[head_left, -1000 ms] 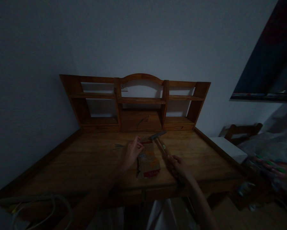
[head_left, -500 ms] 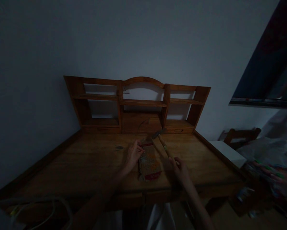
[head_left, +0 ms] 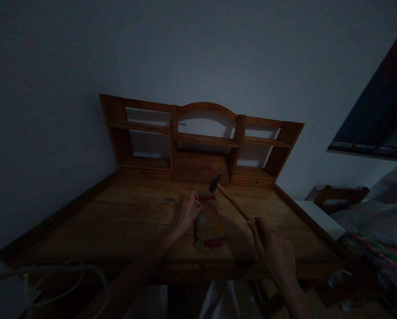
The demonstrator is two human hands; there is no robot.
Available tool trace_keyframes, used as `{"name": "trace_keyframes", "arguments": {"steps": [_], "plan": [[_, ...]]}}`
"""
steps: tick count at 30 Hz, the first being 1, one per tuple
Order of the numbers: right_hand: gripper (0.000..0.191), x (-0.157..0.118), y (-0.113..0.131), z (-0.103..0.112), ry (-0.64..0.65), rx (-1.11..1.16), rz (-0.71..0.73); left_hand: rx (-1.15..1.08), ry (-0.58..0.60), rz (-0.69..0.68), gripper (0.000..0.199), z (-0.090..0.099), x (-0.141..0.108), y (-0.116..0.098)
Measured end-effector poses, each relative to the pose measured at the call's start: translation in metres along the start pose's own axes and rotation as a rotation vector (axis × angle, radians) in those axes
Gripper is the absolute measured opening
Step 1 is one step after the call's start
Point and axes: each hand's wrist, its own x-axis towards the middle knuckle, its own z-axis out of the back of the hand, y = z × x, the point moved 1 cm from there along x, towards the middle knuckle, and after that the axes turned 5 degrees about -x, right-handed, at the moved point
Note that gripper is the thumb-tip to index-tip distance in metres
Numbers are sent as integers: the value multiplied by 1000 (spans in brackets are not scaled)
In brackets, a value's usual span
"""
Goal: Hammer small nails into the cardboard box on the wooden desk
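A hammer [head_left: 234, 203] with a wooden handle and dark head is gripped near the handle's end by my right hand [head_left: 271, 246]. Its head is raised over the far end of a worn cardboard piece [head_left: 212, 227] with red bands. My left hand [head_left: 188, 212] rests at the cardboard's far left edge, thumb and fingertips pinched together. What sits in that pinch is too small and dark to make out. Left of this hand, several thin nail-like pieces [head_left: 168, 200] lie on the wooden desk [head_left: 128, 212].
A wooden shelf unit [head_left: 205, 141] stands along the desk's back, against the wall. Raised borders edge both sides of the desk. Pale cables [head_left: 82, 268] hang at the front left. To the right are a white surface [head_left: 321, 219], a wooden chair [head_left: 346, 192] and plastic bags [head_left: 371, 219].
My right hand has moved right and nearer to me, and the hammer has lifted and tilted. The left hand stays pinched at the cardboard. The whole view has shifted slightly.
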Motion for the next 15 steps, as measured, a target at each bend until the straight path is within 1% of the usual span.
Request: {"name": "trace_keyframes", "arguments": {"steps": [3,9,12,15], "plan": [[35,-1,8,-1,26,47,1,11,-6,18,28,0,-1,0],[32,-3,20,0,104,11,118,83,-5,55,29,0,1,-3],[34,-4,22,2,97,19,90,69,6,57,30,0,1,-3],[35,-3,22,5,69,116,21,28,21,43,30,0,0,0]]}}
